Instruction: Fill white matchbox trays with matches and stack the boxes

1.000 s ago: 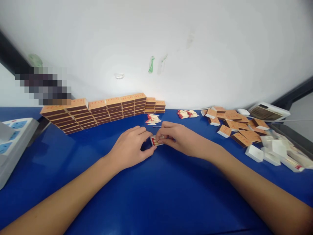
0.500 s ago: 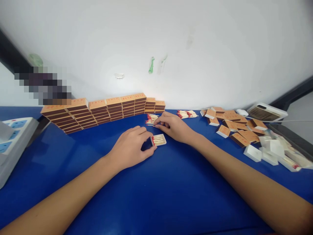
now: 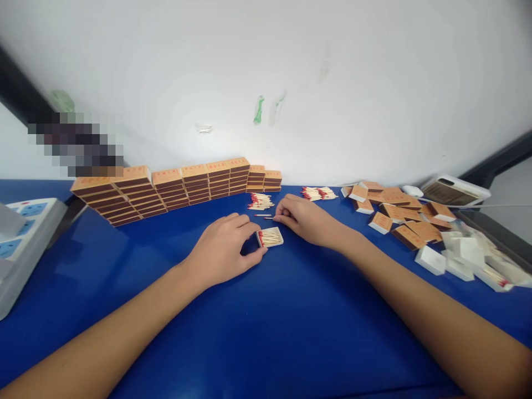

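In the head view, the right hand (image 3: 297, 217), at the edge of the match pile (image 3: 261, 200) half a second ago, has drawn back just beyond the tray (image 3: 281, 237), its fingertips apparently pinching one match (image 3: 268, 218) — so matches seem to be taken singly. The left hand (image 3: 226, 248) grips the tray's near-left end between thumb and forefinger. The tray is shallow, white and rectangular — filled with thin, pale, red-headed sticks (image 3: 270, 238). Beyond it, leftward, stand flat orange-and-brown boxes (image 3: 216, 180).
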`<state>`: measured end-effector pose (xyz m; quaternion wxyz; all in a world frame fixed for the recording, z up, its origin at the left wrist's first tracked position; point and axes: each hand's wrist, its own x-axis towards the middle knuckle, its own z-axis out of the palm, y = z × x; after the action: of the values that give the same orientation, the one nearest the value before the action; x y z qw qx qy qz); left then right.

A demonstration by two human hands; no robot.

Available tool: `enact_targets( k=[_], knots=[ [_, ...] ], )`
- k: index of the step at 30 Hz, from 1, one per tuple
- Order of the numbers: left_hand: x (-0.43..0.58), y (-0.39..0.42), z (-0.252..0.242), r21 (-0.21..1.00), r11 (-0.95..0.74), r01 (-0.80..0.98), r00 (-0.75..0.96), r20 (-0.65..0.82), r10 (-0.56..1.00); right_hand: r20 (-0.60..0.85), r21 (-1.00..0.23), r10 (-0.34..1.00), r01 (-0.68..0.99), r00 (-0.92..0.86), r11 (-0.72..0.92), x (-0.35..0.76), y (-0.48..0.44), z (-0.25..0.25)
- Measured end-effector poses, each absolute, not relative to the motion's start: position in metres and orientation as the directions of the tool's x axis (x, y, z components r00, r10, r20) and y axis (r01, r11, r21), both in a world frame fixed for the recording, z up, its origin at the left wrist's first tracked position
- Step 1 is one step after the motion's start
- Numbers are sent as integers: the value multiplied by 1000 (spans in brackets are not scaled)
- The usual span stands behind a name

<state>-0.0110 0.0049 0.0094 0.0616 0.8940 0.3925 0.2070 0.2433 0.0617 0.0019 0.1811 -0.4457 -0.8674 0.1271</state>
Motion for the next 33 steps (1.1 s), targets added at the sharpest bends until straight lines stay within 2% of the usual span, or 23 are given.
enact_targets(
  k=[10,18,25,29,33],
  knots=[
    [-12,5,9,254,-694,673,616,326,717,294,-415,803,687,-519,596,226,62,1],
    [-11,5,9,252,-695,673,611,340,715,236,-432,827,708,-510,559,227,64,3],
    [-13,8,11,241,-659,712,573,341,745,300,-438,783,650,-545,621,239,51,13],
    [-14,8,11,230,-654,721,568,343,748,221,-468,783,641,-581,608,232,34,21],
    [-14,8,10,232,-653,721,565,348,748,157,-448,780,660,-606,603,224,22,25]
  ],
)
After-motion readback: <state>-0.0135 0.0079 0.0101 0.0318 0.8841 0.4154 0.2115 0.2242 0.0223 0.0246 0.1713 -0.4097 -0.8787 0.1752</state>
